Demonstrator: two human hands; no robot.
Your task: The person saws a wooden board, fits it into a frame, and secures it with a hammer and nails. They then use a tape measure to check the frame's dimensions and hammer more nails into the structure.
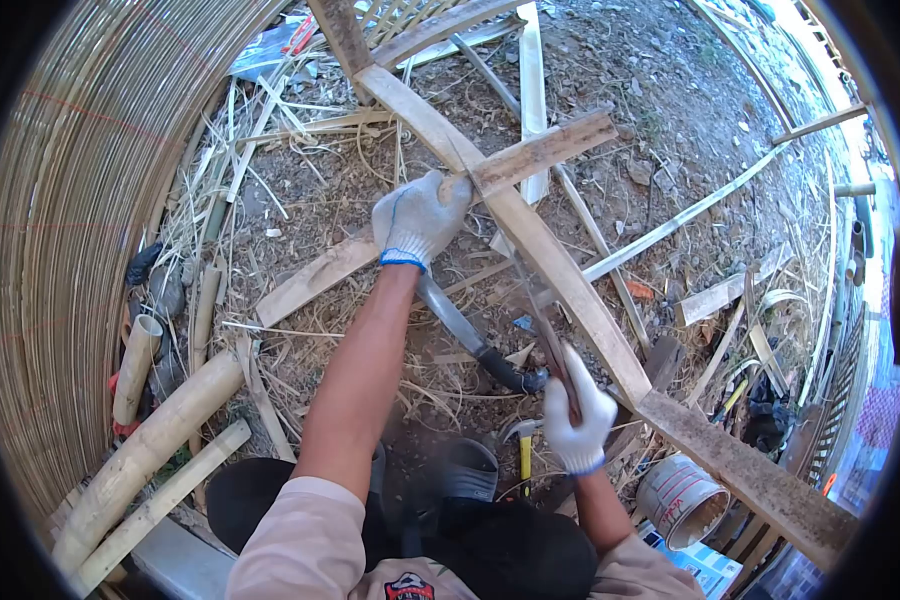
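My left hand point(422, 218), in a white glove with a blue cuff, is closed round a wooden board point(548, 155) where it crosses a long wooden rail point(560, 275). Part of the board is hidden beneath the glove. Lower right, my gloved right hand point(580, 418) grips the brown handle of a long thin-bladed tool point(547, 335). Its blade points up along the rail toward the crossing and is seen nearly edge-on. Between my arms lies a grey bar with a black end point(458, 325). A hammer with a yellow handle point(525, 462) is beside my right wrist.
A slatted bamboo wall point(100, 210) curves along the left. Bamboo poles point(155, 445) lie below it. A stained white bucket point(678, 500) stands at lower right, under the rail's near end. Strips and offcuts litter the dirt ground point(650, 110). My shoes point(467, 470) are just below the bar.
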